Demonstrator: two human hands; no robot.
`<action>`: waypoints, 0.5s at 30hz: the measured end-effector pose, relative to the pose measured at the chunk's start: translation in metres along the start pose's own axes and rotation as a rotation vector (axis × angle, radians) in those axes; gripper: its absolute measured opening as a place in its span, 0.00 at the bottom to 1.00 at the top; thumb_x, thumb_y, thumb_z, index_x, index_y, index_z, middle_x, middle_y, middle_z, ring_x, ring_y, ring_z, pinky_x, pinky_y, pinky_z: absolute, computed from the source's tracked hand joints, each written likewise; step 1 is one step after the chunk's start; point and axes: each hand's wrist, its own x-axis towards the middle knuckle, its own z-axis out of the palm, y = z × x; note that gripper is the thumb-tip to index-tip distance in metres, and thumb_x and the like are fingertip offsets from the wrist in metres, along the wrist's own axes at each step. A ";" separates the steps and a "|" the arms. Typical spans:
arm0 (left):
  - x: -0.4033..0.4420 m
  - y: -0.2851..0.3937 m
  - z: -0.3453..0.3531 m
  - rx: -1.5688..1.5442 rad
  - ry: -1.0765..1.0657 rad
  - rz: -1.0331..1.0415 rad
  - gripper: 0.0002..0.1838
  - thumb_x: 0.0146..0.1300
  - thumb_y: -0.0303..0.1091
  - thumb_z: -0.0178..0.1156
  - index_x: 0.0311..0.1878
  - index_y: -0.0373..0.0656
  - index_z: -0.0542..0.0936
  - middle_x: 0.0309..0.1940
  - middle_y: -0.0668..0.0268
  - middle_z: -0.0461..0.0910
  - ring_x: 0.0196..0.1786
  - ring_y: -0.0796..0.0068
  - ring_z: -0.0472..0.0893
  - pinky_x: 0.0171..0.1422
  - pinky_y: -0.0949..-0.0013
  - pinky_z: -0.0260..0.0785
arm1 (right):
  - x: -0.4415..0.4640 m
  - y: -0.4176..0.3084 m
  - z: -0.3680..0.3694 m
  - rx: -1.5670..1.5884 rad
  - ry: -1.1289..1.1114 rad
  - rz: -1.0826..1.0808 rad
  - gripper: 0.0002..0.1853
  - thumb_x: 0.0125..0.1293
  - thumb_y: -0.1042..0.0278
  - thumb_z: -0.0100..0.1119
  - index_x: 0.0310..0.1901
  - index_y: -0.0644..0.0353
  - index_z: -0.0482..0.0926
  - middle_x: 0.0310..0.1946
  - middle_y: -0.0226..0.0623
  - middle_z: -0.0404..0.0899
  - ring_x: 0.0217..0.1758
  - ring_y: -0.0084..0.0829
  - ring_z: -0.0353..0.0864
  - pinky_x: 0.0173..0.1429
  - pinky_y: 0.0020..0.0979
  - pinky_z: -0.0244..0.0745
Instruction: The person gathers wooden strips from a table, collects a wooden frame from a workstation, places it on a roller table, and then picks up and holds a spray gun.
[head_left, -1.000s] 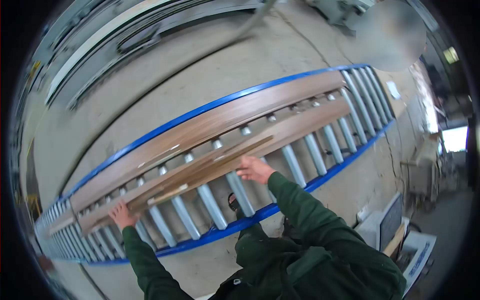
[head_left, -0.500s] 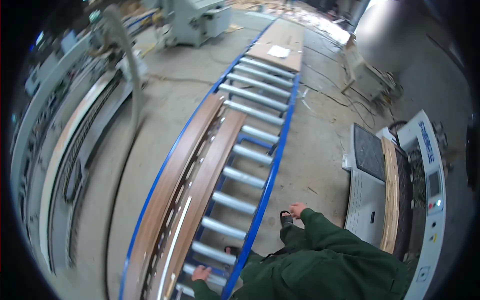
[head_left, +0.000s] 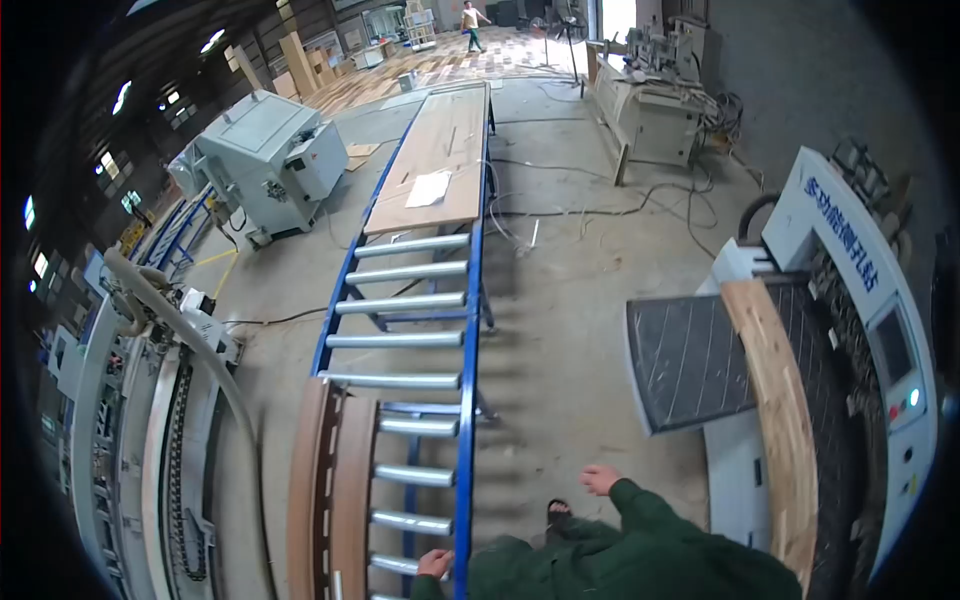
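Observation:
My left hand (head_left: 435,563) hangs low over the roller conveyor (head_left: 464,450), close to its blue side rail. Its fingers look loosely bent, with nothing visible in them; whether it touches the rail I cannot tell. Held out over the floor to the right of the conveyor, my right hand (head_left: 600,479) is empty and its fingers are loosely apart. Two long brown boards, a left one (head_left: 305,480) and a right one (head_left: 353,480), lie side by side on the rollers, left of my left hand.
A wide board (head_left: 440,140) with white paper (head_left: 428,190) covers the conveyor's far end. On my right, a drilling machine (head_left: 845,225) carries a long wooden plank (head_left: 785,420). Cables (head_left: 620,212) cross the floor. Another person (head_left: 472,25) is far off.
My view has lifted and moved forward along the conveyor, showing more of the hall. The brown boards now sit lower in view. Both hands stay empty.

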 end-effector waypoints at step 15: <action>0.307 0.260 -0.033 0.665 -0.225 0.323 0.23 0.62 0.55 0.65 0.51 0.48 0.86 0.47 0.55 0.87 0.48 0.58 0.87 0.56 0.56 0.79 | 0.100 -0.355 -0.236 0.211 0.077 -0.414 0.28 0.74 0.59 0.61 0.69 0.66 0.71 0.48 0.33 0.83 0.45 0.23 0.82 0.47 0.26 0.77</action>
